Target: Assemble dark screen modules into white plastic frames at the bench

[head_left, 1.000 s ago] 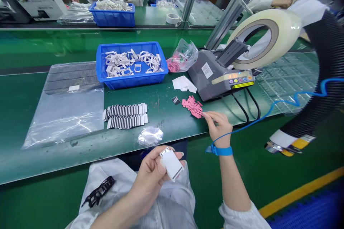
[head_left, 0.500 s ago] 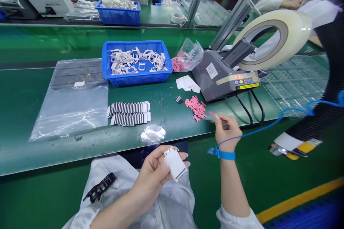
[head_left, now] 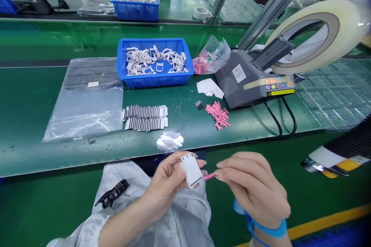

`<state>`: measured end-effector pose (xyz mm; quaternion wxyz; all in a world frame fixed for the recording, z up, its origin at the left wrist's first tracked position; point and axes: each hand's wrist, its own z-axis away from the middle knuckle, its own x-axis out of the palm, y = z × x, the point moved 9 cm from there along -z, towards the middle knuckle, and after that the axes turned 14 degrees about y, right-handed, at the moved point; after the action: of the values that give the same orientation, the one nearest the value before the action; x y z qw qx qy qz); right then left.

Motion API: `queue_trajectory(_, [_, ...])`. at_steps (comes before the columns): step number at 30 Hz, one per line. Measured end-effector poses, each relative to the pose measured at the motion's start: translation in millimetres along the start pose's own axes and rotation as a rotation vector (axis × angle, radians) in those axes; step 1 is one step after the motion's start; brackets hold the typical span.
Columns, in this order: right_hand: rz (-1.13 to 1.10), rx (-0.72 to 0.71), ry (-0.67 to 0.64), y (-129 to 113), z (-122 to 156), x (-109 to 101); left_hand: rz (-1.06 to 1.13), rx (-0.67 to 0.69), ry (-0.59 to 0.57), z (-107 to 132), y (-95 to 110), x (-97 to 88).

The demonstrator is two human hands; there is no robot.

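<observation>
Thin pink strip [head_left: 210,176] pinched just beside a flat white rectangular piece [head_left: 191,170]

From the left, a flat clear plastic bag [head_left: 84,114] lies on the green work surface [head_left: 188,123], reaching toward its near edge. A black openwork clip [head_left: 113,194] rests on the person's white-clothed lap [head_left: 174,216]. Two overlapping rows of black-and-white rectangular pieces [head_left: 146,118] lie right of the bag; behind them, toward the far edge, sits a blue plastic bin [head_left: 156,81] of small white frames [head_left: 142,61]. Shiny clear film [head_left: 170,141] is heaped at the near edge.

In front of that edge, the left hand [head_left: 168,181] grips the white piece between thumb and fingers. The strip points at its lower right corner; whether they touch I cannot tell.

On the surface farther right lie a small dark square [head_left: 199,105], folded white paper [head_left: 210,87] and a loose pile of pink strips [head_left: 218,115]. The right hand [head_left: 255,189], wearing a bright blue wristband [head_left: 269,229], pinches the single strip by its outer end, fingertips together, off the near edge. Behind it stands a grey tape dispenser [head_left: 232,85] carrying a large pale tape roll [head_left: 348,27]
</observation>
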<state>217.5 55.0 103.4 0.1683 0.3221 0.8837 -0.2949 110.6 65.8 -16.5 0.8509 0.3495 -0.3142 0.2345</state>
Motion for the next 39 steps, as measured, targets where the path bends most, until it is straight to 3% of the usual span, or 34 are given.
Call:
queue_trajectory(18, [0.020, -0.070, -0.099, -9, -4, 4, -0.033, -0.032, 0.009, 0, -6, -2.9])
queue_trajectory(25, [0.015, -0.106, -0.060, -17, 17, 3, 0.005, -0.025, -0.006, 1, -7, 0.3])
queue_trajectory(34, [0.310, -0.275, -0.006, -32, 17, 2, 0.031, 0.014, 0.045, 2, 3, 1.6])
queue_trajectory(39, [0.336, -0.202, 0.033, -33, 13, 5, 0.078, 0.080, 0.002, 3, 10, 7.8])
